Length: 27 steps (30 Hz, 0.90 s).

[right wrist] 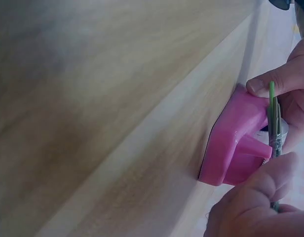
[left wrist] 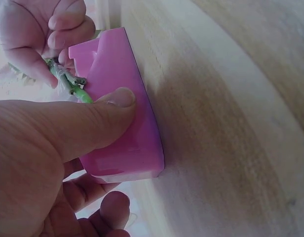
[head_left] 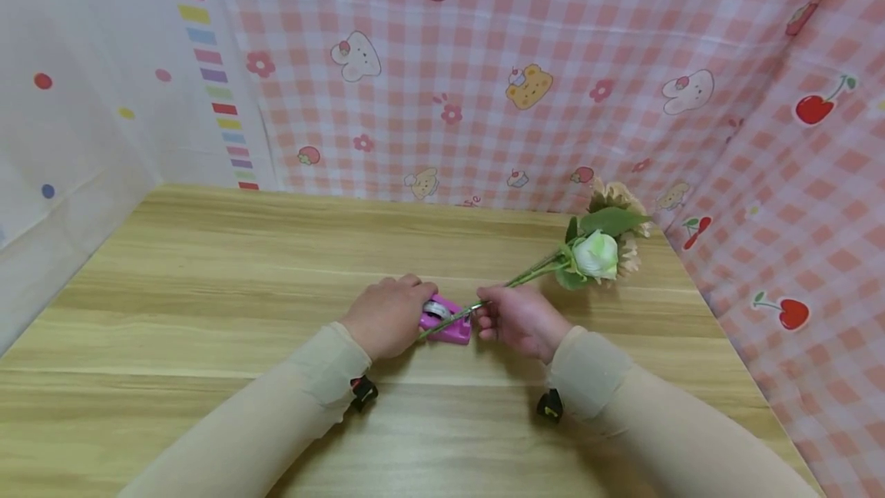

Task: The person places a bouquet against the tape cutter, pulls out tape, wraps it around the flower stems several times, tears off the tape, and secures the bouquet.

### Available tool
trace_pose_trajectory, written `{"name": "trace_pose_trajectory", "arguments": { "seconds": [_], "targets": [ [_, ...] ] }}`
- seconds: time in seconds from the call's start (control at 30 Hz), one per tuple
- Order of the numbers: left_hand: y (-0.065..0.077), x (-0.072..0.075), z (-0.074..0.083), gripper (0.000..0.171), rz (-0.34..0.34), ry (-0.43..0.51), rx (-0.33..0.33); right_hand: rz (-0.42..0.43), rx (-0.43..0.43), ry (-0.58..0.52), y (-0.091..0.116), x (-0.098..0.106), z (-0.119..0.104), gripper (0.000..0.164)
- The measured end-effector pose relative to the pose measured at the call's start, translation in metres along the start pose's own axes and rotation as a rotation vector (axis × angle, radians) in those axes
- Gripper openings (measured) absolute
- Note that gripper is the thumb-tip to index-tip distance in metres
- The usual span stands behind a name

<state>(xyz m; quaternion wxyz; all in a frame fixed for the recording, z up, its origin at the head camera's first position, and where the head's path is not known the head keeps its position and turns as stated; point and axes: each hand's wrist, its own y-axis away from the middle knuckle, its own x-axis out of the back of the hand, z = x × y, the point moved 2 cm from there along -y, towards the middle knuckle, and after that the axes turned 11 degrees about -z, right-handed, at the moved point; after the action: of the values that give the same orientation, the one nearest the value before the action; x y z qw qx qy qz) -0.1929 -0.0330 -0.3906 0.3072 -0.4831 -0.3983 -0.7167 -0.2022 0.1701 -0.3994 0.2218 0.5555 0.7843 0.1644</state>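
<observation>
My left hand (head_left: 387, 313) grips a pink tape dispenser (head_left: 452, 334) on the table, its thumb (left wrist: 112, 111) along one side in the left wrist view. A roll of tape (head_left: 435, 309) sits inside the dispenser. With thumb and fingers, my right hand (head_left: 522, 320) pinches a bunch of green flower stems (head_left: 535, 271), which slant across the dispenser. Clear tape (left wrist: 61, 74) lies around the stems close to their cut ends. At the bunch's far end are a white rose (head_left: 596, 255), green leaves (head_left: 614, 219) and beige flowers (head_left: 629, 252), partly behind the rose.
The wood-grain table (head_left: 207, 283) meets a pink checked cloth wall (head_left: 387, 121) at the back. Another checked cloth (head_left: 816, 237) borders the right edge, and a white dotted cloth (head_left: 76, 144) stands at the left.
</observation>
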Motion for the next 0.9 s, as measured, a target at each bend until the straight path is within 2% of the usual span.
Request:
{"name": "trace_pose_trajectory", "arguments": {
  "seconds": [0.2,0.5,0.7,0.8,0.9],
  "targets": [
    [0.0003,0.0006,0.0005,0.057,-0.002,0.002,-0.001,-0.016,0.046,-0.017,0.0015,0.0022,-0.0003,0.018],
    [0.0,-0.0005,-0.0005,0.055,0.014,-0.01,-0.013,0.023,0.082,-0.062,0.0053,0.0021,-0.0014,0.011],
    [-0.0003,-0.0013,-0.0014,0.056,0.015,-0.005,-0.011,0.056,0.131,-0.081,0.0068,0.0004,-0.0036,0.014],
    [-0.0009,-0.0023,-0.0018,0.056,0.011,-0.007,-0.008,0.061,0.118,-0.088,0.0067,0.0012,-0.0036,0.013],
    [-0.0016,-0.0028,-0.0019,0.058,0.013,-0.008,-0.008,0.05,0.092,-0.094,0.0065,0.0026,-0.0031,0.006]
  ]
}}
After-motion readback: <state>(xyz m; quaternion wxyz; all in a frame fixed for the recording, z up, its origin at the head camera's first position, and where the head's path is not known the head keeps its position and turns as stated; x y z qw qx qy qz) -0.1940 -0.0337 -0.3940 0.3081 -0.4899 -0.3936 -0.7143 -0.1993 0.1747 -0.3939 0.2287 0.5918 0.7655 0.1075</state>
